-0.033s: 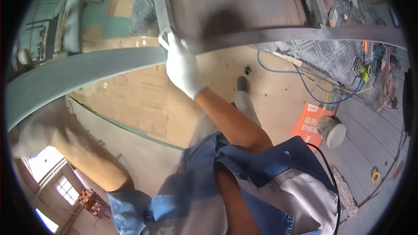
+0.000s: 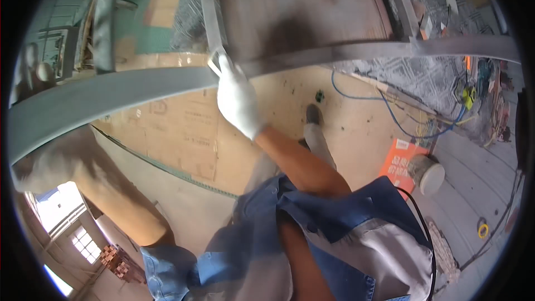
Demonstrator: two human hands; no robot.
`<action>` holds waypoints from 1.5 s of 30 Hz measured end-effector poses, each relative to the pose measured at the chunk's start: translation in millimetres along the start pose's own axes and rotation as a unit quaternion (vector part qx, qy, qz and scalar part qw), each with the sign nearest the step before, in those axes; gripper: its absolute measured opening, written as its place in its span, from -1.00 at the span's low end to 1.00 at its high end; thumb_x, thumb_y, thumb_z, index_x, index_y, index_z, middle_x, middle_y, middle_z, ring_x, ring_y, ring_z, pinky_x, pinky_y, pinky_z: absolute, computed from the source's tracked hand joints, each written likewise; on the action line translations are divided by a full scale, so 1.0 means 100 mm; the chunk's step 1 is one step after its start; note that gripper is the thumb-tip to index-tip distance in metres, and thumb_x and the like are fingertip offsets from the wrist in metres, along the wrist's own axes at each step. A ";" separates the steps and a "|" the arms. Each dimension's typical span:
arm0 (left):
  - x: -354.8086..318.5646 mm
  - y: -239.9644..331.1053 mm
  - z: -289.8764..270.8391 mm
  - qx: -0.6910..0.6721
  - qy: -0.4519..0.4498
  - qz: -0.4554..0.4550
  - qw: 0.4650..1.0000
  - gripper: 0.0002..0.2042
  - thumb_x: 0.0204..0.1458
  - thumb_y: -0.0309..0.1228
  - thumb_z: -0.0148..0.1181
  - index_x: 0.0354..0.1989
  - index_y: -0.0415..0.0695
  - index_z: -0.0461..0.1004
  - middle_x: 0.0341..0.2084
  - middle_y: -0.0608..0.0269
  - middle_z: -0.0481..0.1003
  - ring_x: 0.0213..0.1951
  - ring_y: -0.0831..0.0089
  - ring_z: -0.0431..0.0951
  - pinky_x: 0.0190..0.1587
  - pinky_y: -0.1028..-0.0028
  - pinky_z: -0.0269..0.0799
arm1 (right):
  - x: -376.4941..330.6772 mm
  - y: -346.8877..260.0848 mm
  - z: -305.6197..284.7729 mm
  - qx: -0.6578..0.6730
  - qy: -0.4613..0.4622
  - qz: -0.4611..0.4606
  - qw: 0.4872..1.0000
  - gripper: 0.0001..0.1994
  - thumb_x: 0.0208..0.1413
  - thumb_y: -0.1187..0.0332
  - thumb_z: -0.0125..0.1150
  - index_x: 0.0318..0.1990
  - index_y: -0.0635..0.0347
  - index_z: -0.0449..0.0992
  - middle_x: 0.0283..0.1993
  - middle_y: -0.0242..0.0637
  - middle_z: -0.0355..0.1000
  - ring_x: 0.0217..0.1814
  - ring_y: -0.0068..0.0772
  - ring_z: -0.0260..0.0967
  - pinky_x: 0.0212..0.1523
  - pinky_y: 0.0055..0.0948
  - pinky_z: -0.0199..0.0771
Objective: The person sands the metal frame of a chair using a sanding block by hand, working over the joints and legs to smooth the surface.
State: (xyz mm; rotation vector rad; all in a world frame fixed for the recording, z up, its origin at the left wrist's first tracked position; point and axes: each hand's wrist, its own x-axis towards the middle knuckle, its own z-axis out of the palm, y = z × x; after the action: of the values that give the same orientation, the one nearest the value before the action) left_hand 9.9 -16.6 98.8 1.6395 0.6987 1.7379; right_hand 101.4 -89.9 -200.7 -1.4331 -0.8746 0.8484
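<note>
A long grey bar [image 2: 120, 93], curved by the lens, crosses in front of me, with a narrower grey bar [image 2: 210, 14] joining it from the far side. My right hand [image 2: 238, 96], in a white glove, is closed at this joint. A small pale flat piece [image 2: 214, 64] shows at its fingertips, its kind unclear. My left hand [image 2: 53, 159], also gloved and blurred, is at the near underside of the long bar at far left. Its fingers are smeared and partly hidden, so their grip does not show.
Beyond the bar lies a brown panel [image 2: 312, 3]. Cardboard [image 2: 184, 139] covers the floor below. To the right are blue hose [image 2: 393, 117], an orange-red box [image 2: 394, 161], a white-lidded container [image 2: 432, 181] and a yellow ring [image 2: 483, 231]. More grey bars [image 2: 106, 22] stand far left.
The view has shifted slightly, so the bars and my right hand appear a little lower and farther right. My right hand stays at the joint with the pale piece.
</note>
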 end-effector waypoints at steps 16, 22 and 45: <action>0.03 0.01 0.07 -0.094 -0.003 -0.081 0.992 -0.41 0.25 0.01 -0.29 -0.17 -0.31 0.52 -0.07 -0.35 0.57 -0.02 0.00 0.56 0.04 0.17 0.50 | 0.26 -1.27 -0.48 0.676 -0.181 -0.030 0.714 -0.62 0.41 0.43 -0.11 0.31 0.31 0.32 0.38 -0.01 0.30 -0.19 -0.51 0.28 -0.19 -0.65 0.30; 0.02 0.03 0.21 -0.041 0.050 -0.040 0.997 -0.44 0.23 -0.02 -0.29 -0.21 -0.32 0.49 -0.19 -0.36 0.60 -0.20 0.01 0.60 -0.09 0.20 0.57 | 0.89 -1.80 -0.44 -0.158 -0.064 -0.360 0.917 -0.68 0.31 0.47 0.10 0.18 0.35 0.47 0.09 0.00 0.53 0.06 -0.05 0.55 -0.03 -0.35 0.58; 0.05 0.15 0.39 0.010 0.190 -0.088 0.978 -0.54 0.27 -0.01 -0.25 -0.47 -0.18 0.23 -0.61 0.17 0.19 -0.58 0.38 0.24 -0.37 0.36 0.25 | 1.31 -1.94 -0.30 -0.053 -0.237 -0.532 0.811 -0.62 0.09 0.40 0.31 0.11 0.04 0.61 -0.09 -0.50 0.54 -0.42 -0.53 0.44 -0.45 -0.49 0.45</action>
State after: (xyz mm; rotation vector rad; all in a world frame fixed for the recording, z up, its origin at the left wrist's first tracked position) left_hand 47.1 -24.7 116.5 1.2238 1.0068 1.9357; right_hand 180.6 18.1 -6.2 -0.5787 -1.8736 0.2560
